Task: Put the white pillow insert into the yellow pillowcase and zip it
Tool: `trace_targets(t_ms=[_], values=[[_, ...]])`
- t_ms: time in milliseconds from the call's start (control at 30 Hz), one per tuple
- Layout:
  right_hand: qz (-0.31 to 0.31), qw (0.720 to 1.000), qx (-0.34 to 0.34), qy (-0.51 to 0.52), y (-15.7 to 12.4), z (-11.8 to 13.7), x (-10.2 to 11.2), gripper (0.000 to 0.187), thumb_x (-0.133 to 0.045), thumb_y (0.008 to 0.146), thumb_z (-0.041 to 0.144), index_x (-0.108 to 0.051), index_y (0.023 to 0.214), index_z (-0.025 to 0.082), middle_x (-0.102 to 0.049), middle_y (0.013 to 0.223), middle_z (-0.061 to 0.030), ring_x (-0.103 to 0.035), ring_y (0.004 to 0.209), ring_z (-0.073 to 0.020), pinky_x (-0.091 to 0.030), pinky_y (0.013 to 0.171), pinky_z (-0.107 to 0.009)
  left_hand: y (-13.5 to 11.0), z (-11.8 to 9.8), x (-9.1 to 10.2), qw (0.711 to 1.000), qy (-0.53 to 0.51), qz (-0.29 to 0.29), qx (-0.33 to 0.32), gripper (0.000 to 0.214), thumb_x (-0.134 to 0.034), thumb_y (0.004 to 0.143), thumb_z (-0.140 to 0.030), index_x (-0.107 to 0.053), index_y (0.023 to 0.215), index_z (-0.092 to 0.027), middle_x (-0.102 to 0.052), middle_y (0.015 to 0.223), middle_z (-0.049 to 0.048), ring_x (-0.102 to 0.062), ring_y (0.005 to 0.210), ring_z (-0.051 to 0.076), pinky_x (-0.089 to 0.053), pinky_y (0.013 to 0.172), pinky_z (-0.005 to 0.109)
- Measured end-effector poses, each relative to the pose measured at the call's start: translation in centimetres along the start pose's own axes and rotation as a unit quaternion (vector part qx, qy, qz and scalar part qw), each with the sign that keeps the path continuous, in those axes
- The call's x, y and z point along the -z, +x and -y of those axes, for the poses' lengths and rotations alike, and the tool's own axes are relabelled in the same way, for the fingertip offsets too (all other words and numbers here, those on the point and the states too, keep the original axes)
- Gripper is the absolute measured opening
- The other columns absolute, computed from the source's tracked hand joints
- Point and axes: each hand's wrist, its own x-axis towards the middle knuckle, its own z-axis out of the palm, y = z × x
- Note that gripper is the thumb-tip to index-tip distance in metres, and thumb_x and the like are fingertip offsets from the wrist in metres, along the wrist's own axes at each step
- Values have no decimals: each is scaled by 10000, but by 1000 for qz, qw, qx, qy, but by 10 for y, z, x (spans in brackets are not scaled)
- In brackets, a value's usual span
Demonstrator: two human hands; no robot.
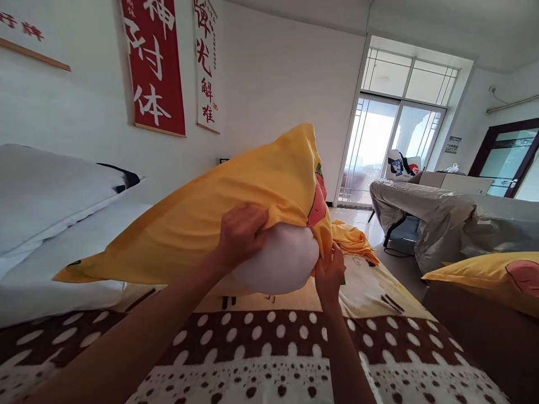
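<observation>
A yellow pillowcase [236, 202] with a red printed figure is held up over the bed, with a white pillow [282, 261] bulging out of its open end. My left hand [242, 233] is closed on the upper edge of the pillowcase opening, fingers bunched in the cloth. My right hand [329, 272] pinches the lower right edge of the same opening, beside the pillow. The far end of the pillowcase hangs flat and limp to the left.
A brown and cream dotted blanket [273, 348] covers the bed. White pillows [46, 196] lie at the left. A second yellow pillow [488, 275] rests at the right edge. A covered sofa [446, 219] and a glass door [391, 146] stand beyond.
</observation>
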Motion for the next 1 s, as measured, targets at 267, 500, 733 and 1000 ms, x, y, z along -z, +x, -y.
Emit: trace_targets(t_ms=[267, 500, 733, 1000], values=[[-105, 990, 52, 79, -4, 15, 13, 296, -494, 833, 388, -533, 1006, 150, -576, 943, -90, -543, 846, -191, -431, 766, -338, -19, -30, 15, 981, 14, 93, -172, 248, -398, 831, -141, -403, 591, -206, -456, 520, 2, -395, 503, 147, -307, 557, 293], [-28, 997, -5, 68, -1, 22, 15, 344, -588, 722, 378, -528, 985, 164, -593, 901, -62, -550, 801, -183, -446, 693, -297, -25, -35, 10, 978, -2, 101, -183, 249, -430, 813, -121, -424, 574, -191, -430, 515, -8, -369, 510, 133, -293, 554, 300], [-67, 996, -45, -22, 8, -3, 21, 219, -517, 715, 376, -578, 765, 171, -554, 605, 14, -480, 551, -139, -369, 561, -244, -29, -54, 2, 969, -1, 130, -210, 199, -472, 816, -118, -495, 627, -179, -440, 563, -8, -390, 536, 134, -316, 562, 293], [-58, 995, -70, 38, 11, -4, 30, 252, -470, 784, 362, -603, 756, 150, -525, 583, 26, -415, 552, -119, -330, 542, -219, -63, -117, -11, 957, 104, 268, -46, 486, -456, 854, -354, -490, 1286, -133, -490, 1318, 151, -426, 1197, 323, -343, 971, 496]])
